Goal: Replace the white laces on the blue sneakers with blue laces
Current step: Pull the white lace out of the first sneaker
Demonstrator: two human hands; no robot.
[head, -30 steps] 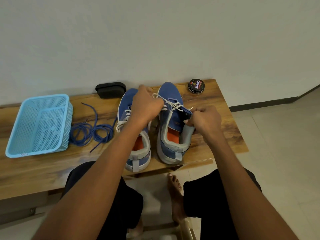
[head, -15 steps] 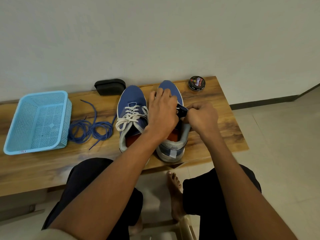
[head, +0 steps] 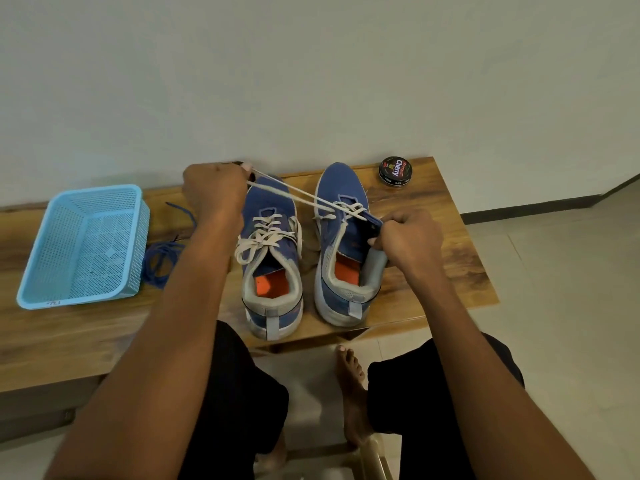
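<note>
Your left hand (head: 214, 192) has swung to upper left, gripping the white lace (head: 294, 192) taut from the right sneaker (head: 341, 202), whose tongue your right hand (head: 408, 237) pinches; left sneaker (head: 268, 265) laced, blue laces (head: 161, 259) unused

The left hand (head: 214, 192) has swung out leftward, drawing the white lace (head: 294, 194) taut from the right sneaker (head: 343, 244).

A plain, pale grey-white painted wall (head: 311, 71) is filling the upper half of the view, evenly lit with soft light. A low wooden table with a dark-streaked brown grain (head: 450, 244) is standing flush against it. To the right, a floor of large, pale beige tiles (head: 561, 306) is spreading out, and a dark skirting strip (head: 540, 207) is running along the wall's foot.
</note>
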